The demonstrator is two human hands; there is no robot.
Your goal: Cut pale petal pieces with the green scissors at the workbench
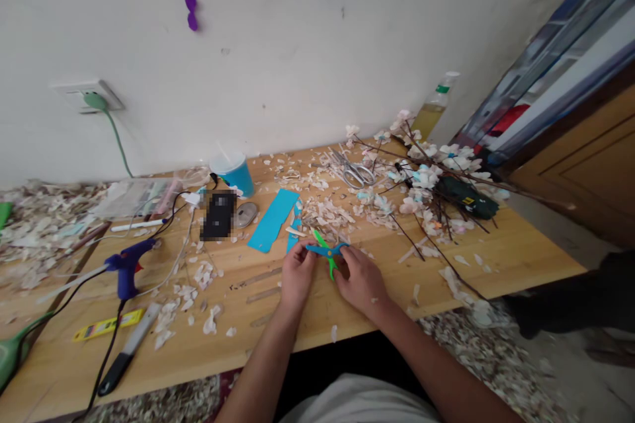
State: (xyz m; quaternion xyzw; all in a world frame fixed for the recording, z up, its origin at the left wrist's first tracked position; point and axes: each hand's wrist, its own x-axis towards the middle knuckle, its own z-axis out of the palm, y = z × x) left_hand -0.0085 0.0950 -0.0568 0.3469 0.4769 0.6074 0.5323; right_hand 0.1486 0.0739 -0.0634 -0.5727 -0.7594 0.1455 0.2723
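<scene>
In the middle of the wooden table, my right hand (364, 281) grips the handles of green and blue scissors (329, 253). Their blades are spread, the green one pointing up and away, the blue one toward my left hand (296, 272). Its fingers are pinched together by the blue tip; what lies between them I cannot make out. Just beyond my hands are a narrow blue strip (294, 225) and a wider blue sheet (274, 219). Pale petal-like scraps (327, 213) are heaped behind the scissors.
Branches with pale blossoms (426, 175) spread over the right side, near a bottle (432, 109). Metal scissors (358, 174) lie at the back. Leftward are a blue cup (235, 173), a blue glue gun (129, 268) with cords, a utility knife (129, 348) and a yellow packet (109, 324).
</scene>
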